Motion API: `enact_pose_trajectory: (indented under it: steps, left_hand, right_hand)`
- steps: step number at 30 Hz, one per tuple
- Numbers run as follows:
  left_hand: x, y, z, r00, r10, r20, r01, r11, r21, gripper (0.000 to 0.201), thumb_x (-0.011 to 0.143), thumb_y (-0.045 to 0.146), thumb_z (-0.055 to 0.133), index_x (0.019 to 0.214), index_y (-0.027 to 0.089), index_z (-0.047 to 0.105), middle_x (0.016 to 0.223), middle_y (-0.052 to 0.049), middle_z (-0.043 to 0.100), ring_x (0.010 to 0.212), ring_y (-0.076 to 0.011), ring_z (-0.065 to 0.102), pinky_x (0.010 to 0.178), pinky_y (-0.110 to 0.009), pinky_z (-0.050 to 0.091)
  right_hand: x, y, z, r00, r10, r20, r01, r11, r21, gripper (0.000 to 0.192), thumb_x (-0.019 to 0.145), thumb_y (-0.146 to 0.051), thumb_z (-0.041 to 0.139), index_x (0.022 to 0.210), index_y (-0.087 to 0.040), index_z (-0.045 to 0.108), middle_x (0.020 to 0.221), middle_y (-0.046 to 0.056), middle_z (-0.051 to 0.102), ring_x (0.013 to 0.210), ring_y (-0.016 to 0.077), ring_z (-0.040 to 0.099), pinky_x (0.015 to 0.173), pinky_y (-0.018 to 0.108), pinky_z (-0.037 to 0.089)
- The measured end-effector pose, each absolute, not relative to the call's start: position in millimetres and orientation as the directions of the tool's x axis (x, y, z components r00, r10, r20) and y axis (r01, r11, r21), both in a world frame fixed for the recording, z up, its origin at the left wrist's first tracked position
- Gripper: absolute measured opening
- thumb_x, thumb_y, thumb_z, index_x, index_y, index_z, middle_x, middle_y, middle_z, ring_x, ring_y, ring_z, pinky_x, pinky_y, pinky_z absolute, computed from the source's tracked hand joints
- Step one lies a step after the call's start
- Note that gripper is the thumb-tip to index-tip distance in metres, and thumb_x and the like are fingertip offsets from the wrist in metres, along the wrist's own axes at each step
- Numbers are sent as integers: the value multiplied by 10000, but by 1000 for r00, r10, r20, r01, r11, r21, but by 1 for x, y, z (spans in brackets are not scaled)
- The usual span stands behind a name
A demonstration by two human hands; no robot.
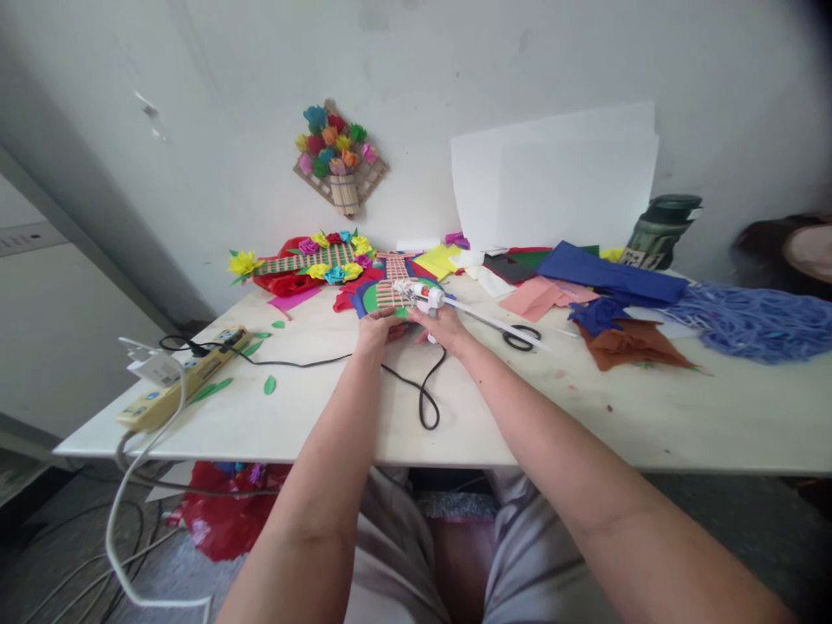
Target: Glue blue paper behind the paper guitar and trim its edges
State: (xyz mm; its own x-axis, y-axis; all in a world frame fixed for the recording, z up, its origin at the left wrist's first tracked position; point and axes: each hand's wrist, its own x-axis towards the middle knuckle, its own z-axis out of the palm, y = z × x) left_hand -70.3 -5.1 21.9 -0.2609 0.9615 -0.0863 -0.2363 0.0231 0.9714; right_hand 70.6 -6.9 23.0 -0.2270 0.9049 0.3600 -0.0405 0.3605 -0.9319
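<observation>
- One glue gun point(422, 296), white with a red spot, sits at the far middle of the table point(650, 416); its black cord point(425, 399) loops toward the near edge.
- Right hand point(445, 328): arm stretched forward, fingers curled around the glue gun's handle, nozzle pointing left over the craft piece.
- Left hand point(377, 328): arm stretched forward, palm down, fingers bent and pressing the near edge of one round craft piece point(383, 297), a green and blue paper disc with striped woven strips.
- One pair of scissors point(513, 334), black handles, lies just right of the right hand.
- One yellow power strip point(185, 377) at the near left, plugs in it.
- Four or so green paper leaves point(269, 385) scattered near the strip.
- Loose coloured paper sheets point(572, 277) piled far right; blue fringed paper point(754, 321) beyond them.
- One paper flower piece point(338, 156) hangs on the wall.
</observation>
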Motion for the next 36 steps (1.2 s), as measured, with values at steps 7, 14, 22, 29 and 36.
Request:
enact_pose_trajectory:
  steps: [7,14,22,29,36]
  left_hand:
    - [-71,-6,22,-268,959,-87,-242,21,970,367,564,35,666,917,109,601,577,-13,630,492,-115,603,622,-270,538]
    - [-72,-7,24,-270,959,-82,-203,26,979,426,565,47,674,979,109,596,566,-16,628,486,-142,610,596,-293,540]
    - [-74,-6,24,-275,958,-81,-148,41,988,404,571,47,645,966,118,600,566,-19,628,534,-181,645,632,-333,549]
    - [-76,-8,28,-261,961,-96,-142,61,988,350,639,138,586,988,132,611,586,-53,645,574,-224,668,618,-342,547]
    - [-77,-11,29,-180,979,-93,-109,75,991,406,701,252,592,1092,142,609,630,-90,677,578,-230,673,567,-312,540]
  right_hand:
    - [69,-7,23,-225,917,330,-63,325,-944,447,688,-398,691,1070,-176,623,1035,64,629,804,175,633,418,184,508]
    - [76,-13,33,-122,952,281,-148,263,-954,389,753,-381,648,1062,-147,609,1004,95,660,767,178,659,403,186,516]
    - [87,-7,32,4,983,182,-162,180,-970,299,787,-391,633,935,-132,609,718,41,675,410,83,570,385,181,483]
    - [88,-4,28,24,988,151,-171,152,-973,323,770,-424,644,924,-142,606,716,31,662,399,82,567,383,178,462]
    - [91,-2,26,42,983,179,-162,183,-970,408,747,-475,643,988,-147,606,850,70,678,429,82,572,388,187,442]
